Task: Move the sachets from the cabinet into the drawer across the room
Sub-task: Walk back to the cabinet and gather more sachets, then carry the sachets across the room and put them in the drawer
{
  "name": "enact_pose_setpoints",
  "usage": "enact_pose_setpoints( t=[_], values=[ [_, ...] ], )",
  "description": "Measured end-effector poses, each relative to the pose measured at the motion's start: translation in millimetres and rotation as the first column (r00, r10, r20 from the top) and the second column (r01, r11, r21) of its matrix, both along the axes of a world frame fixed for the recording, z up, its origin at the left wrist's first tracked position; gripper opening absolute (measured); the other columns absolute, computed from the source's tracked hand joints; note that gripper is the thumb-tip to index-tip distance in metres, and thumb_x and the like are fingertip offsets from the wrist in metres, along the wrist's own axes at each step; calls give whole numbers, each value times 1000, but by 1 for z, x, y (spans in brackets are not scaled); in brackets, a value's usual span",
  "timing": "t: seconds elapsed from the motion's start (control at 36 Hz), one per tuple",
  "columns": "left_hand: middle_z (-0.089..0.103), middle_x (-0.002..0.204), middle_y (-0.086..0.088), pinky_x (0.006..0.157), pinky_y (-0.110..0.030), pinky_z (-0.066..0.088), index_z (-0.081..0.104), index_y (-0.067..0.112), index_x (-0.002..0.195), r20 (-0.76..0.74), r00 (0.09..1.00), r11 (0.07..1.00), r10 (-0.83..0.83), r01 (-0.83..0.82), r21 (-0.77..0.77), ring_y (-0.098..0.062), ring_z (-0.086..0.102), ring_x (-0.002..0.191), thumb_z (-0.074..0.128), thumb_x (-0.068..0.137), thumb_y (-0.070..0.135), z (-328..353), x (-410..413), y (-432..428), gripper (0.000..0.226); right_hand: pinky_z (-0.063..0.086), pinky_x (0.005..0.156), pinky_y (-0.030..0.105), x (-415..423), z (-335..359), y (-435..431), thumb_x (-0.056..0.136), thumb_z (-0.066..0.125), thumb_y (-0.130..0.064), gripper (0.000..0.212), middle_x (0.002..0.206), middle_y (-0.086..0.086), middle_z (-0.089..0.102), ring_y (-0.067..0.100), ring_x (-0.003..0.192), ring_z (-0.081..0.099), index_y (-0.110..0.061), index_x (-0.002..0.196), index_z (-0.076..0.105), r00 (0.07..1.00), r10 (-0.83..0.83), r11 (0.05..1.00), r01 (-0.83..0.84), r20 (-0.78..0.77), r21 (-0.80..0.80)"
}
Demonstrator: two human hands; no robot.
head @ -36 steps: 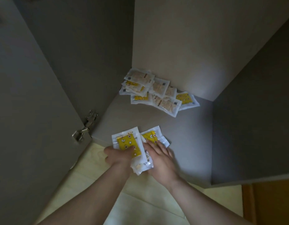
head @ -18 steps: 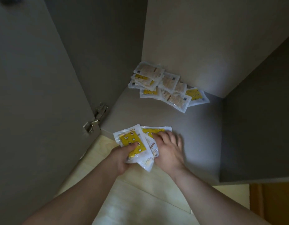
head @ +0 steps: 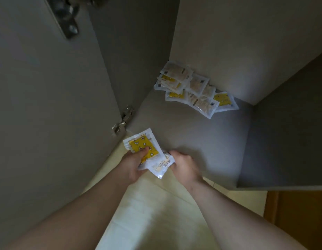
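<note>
Small stack of sachets (head: 144,147): white packs, top one with yellow patch and star pictures, tilted, at front edge of cabinet floor (head: 201,138). Held by left hand (head: 134,163), thumb on top; right hand (head: 183,164) grips lower pack's edge. Pile of sachets (head: 194,89): white, yellow and tan, overlapping, flat in back corner, well apart from stack.
</note>
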State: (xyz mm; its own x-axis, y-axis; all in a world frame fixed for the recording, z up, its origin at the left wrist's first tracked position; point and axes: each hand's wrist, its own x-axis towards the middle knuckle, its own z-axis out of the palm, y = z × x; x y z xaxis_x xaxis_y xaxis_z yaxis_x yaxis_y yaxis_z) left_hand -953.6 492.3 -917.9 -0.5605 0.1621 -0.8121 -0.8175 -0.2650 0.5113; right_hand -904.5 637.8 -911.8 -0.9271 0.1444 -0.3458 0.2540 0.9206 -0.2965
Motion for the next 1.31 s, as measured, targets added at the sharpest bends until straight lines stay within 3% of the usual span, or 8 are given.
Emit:
enact_pose_setpoints(
  t=[0.11, 0.28, 0.44, 0.67, 0.81, 0.94, 1.03, 1.31],
  values=[
    [69, 91, -9, 51, -27, 57, 61, 13, 97, 5, 998, 998, -55, 55, -12, -17, 69, 66, 53, 94, 8, 54, 18, -15, 10, 39, 66, 30, 31, 46, -15, 92, 46, -19, 23, 104, 6, 67, 30, 98, 60, -20, 113, 56, 990, -105, 980, 119, 97, -159],
    [70, 61, 2, 41, -22, 52, 60, 15, 88, 98, 995, 997, -30, 37, -65, -10, 67, 49, 57, 92, 11, 152, 35, -19, 7, 45, 71, 32, 54, 141, -22, 91, 52, -25, 11, 86, 4, 63, 30, 88, 59, -14, 92, 55, 928, -309, 875, 363, 209, -319],
    [68, 92, -5, 62, -33, 51, 62, 17, 91, 128, 991, 989, -46, 64, -135, -19, 64, 79, 62, 89, 15, 250, 45, -23, 3, 45, 71, 30, 66, 239, -23, 93, 50, -22, 18, 93, 5, 65, 22, 83, 58, -9, 99, 62, 840, -444, 708, 542, 313, -452],
    [67, 89, -5, 70, -30, 52, 61, 12, 96, 123, 985, 980, -118, 136, -147, -15, 64, 74, 63, 88, 13, 370, 58, -36, 8, 54, 76, 34, 67, 357, -29, 88, 50, -14, 16, 89, 3, 70, 25, 86, 65, -16, 87, 67, 729, -522, 497, 682, 443, -536],
    [66, 115, -10, 90, -41, 51, 58, 9, 119, 62, 979, 962, -192, 200, -184, -26, 63, 102, 64, 87, 14, 431, 72, -42, 34, 51, 78, 31, 70, 431, -31, 95, 53, -24, 15, 85, -6, 68, 14, 81, 64, -29, 86, 64, 786, -439, 387, 603, 436, -697],
    [68, 95, -3, 59, -27, 51, 60, 10, 110, -24, 988, 951, -153, 140, -276, -15, 65, 78, 67, 85, 14, 485, 85, -46, 25, 46, 59, 11, 78, 481, -33, 97, 50, -23, 11, 83, -12, 66, 2, 73, 61, -26, 96, 61, 829, -373, 382, 546, 416, -746],
    [69, 99, -6, 66, -32, 54, 60, 7, 110, -64, 992, 951, -104, 80, -300, -20, 66, 82, 68, 85, 12, 513, 100, -49, 27, 43, 49, 5, 83, 509, -33, 97, 50, -24, 13, 79, -14, 65, -3, 68, 59, -28, 90, 61, 839, -327, 371, 537, 434, -758],
    [70, 99, -6, 85, -44, 54, 60, 16, 94, -196, 958, 915, 208, -262, -308, -27, 67, 91, 71, 81, 7, 593, 163, -93, 19, 51, 86, 33, 104, 576, -86, 94, 54, -31, 13, 96, -7, 71, 14, 96, 65, -25, 94, 66, 899, -127, 403, 433, 419, -806]
  ],
)
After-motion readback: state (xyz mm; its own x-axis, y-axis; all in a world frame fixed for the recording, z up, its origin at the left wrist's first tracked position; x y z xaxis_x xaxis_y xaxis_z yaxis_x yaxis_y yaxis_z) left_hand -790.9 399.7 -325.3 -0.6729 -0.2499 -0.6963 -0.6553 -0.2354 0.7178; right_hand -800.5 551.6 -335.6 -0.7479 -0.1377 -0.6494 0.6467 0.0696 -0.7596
